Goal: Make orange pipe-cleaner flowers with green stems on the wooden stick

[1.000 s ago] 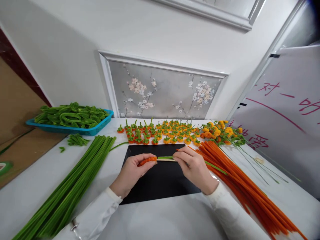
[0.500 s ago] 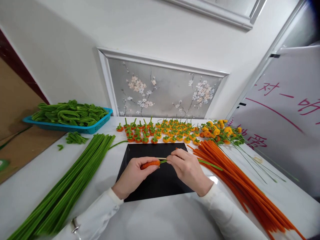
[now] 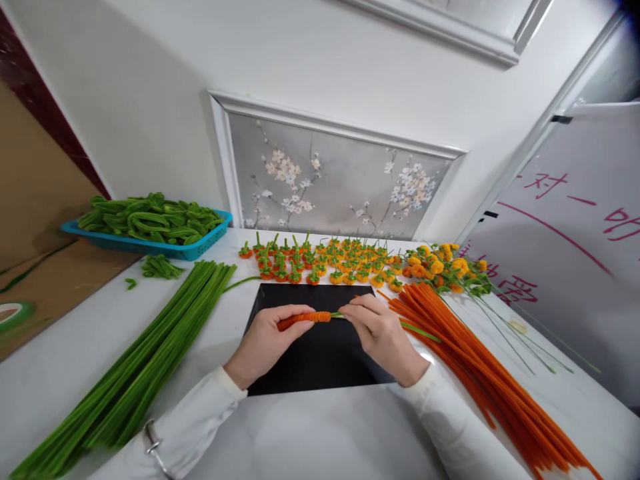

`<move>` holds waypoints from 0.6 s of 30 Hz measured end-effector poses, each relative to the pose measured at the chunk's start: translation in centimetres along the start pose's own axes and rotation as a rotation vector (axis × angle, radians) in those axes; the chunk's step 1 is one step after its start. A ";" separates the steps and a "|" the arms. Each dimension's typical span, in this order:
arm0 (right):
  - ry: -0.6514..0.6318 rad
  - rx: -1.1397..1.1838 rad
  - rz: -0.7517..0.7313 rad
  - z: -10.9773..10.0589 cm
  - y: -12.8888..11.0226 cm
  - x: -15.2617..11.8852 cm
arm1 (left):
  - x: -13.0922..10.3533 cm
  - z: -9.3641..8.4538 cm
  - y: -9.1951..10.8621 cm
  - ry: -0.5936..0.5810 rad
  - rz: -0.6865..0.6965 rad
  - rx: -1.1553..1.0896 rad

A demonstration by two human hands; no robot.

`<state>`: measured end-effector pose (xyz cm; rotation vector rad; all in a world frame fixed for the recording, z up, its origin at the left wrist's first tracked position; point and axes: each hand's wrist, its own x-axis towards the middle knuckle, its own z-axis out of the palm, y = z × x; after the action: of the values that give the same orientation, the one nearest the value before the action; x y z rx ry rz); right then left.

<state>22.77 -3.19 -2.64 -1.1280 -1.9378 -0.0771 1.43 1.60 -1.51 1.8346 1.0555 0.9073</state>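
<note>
An orange pipe-cleaner coil [image 3: 320, 317] lies pinched between the thumb and fingers of my left hand [image 3: 267, 340], its right end sticking out. My right hand [image 3: 380, 333] closes its fingertips on a green pipe cleaner [image 3: 423, 332] that meets the coil's right end and trails out to the right behind the hand. A pale thin stick seems to run alongside the green at the fingertips, mostly covered. Both hands are above a black mat [image 3: 320, 363].
Green pipe cleaners [image 3: 145, 360] lie left, orange pipe cleaners [image 3: 480, 373] right. A blue basket [image 3: 200, 248] holds green loops. Small orange and yellow pumpkin-like pieces [image 3: 315, 260] stand behind the mat, beside stemmed yellow flowers [image 3: 440, 267]. A whiteboard [image 3: 565, 267] borders the right.
The orange coil now lines up more closely with the green pipe cleaner and reaches further right from my left hand. The camera view has shifted slightly.
</note>
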 end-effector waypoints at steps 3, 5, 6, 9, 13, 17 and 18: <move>0.004 0.037 0.004 0.1 -0.2 0.1 | -0.1 0.1 0.1 0.003 0.015 -0.009; 0.002 0.044 0.005 0.1 -0.3 0.1 | -0.2 0.2 0.0 -0.007 0.024 -0.007; -0.002 0.045 0.003 0.2 -0.4 0.2 | -0.2 0.3 0.0 -0.019 0.029 -0.008; -0.029 0.043 -0.002 0.5 -0.5 0.2 | -0.2 0.6 -0.2 -0.068 0.054 -0.030; -0.079 0.030 -0.025 0.8 -0.6 0.1 | -0.3 0.7 -0.4 -0.117 0.078 -0.056; -0.107 0.008 0.007 0.4 -0.3 0.0 | -0.2 0.4 -0.4 -0.112 0.042 -0.065; -0.112 -0.016 0.025 0.3 -0.1 0.0 | -0.1 0.2 -0.4 -0.099 0.031 -0.063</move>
<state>22.49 -3.16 -2.75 -1.1888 -2.0244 -0.0164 1.46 1.56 -2.03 1.8288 0.9304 0.8498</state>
